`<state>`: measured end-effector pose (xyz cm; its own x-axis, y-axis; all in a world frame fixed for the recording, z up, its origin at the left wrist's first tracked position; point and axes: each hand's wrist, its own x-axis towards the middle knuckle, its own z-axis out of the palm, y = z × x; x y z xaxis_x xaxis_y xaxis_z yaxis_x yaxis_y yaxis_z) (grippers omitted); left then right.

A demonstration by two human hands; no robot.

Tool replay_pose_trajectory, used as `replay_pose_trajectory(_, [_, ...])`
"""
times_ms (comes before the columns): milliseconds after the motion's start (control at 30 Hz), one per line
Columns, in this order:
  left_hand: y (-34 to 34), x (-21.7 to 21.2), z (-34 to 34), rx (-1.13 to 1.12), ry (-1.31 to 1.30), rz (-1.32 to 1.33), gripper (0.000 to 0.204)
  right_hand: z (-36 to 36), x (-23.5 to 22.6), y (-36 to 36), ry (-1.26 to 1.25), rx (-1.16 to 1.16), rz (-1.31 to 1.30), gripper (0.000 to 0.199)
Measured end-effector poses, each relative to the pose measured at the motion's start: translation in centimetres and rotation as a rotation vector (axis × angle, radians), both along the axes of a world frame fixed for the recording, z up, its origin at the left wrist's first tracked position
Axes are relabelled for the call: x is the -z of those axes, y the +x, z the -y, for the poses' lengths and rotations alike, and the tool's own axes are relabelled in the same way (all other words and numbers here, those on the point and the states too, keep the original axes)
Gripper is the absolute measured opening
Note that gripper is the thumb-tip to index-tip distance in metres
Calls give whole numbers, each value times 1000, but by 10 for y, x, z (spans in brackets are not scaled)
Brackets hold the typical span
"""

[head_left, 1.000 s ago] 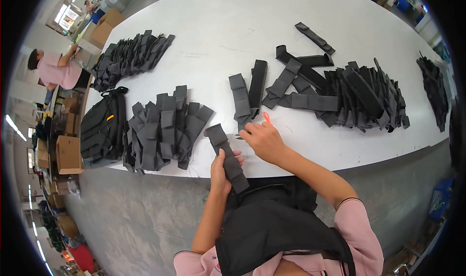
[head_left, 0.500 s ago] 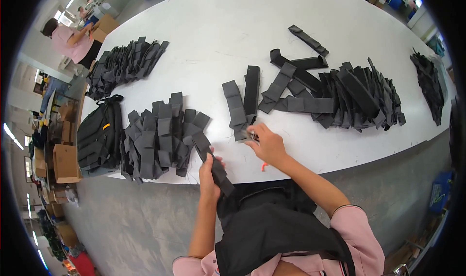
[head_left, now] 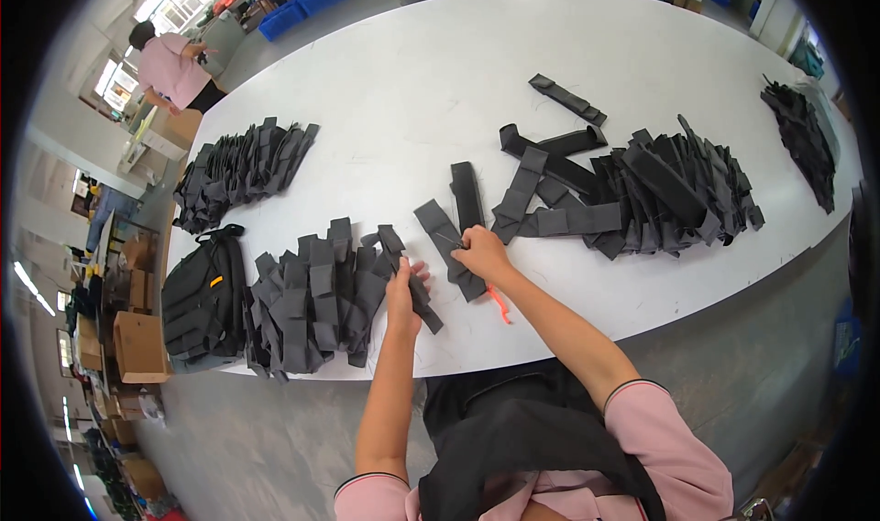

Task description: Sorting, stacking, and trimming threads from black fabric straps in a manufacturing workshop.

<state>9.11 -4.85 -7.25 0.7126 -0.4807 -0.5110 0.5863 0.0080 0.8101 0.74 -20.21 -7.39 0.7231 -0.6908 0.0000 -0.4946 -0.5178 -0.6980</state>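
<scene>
Dark cloth pieces on a white worktop (head_left: 394,81)
A backpack (head_left: 203,301) lies beside a strap pile (head_left: 298,310); the left hand (head_left: 401,294) has its grip around a held strap (head_left: 423,297) at the pile's right edge; a loose strap (head_left: 462,277) lies under a small metal tool (head_left: 449,240) pinched in the grip of the right hand (head_left: 483,254).

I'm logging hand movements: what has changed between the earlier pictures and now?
The left hand carried its dark gray strip leftward to the near-left pile, still holding it. A loose gray strip beside the right hand came nearer and now slants. The orange cord swung to that hand's near side. The right-side pile and black backpack stayed put.
</scene>
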Motion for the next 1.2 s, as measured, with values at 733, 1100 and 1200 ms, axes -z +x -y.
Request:
replay_pose_trajectory(733, [-71,-23,-68,26,-182,-214,43,-49,-22,-94,319,-27,147,30])
replay_pose_trajectory(1100, [-74,-25,-90,19,-330,-331,45,-64,-21,-51,-356,-343,270,24])
replay_pose_trajectory(1200, [-75,-22,-95,17,-348,-337,46,-67,-21,-40,-397,-426,203,22])
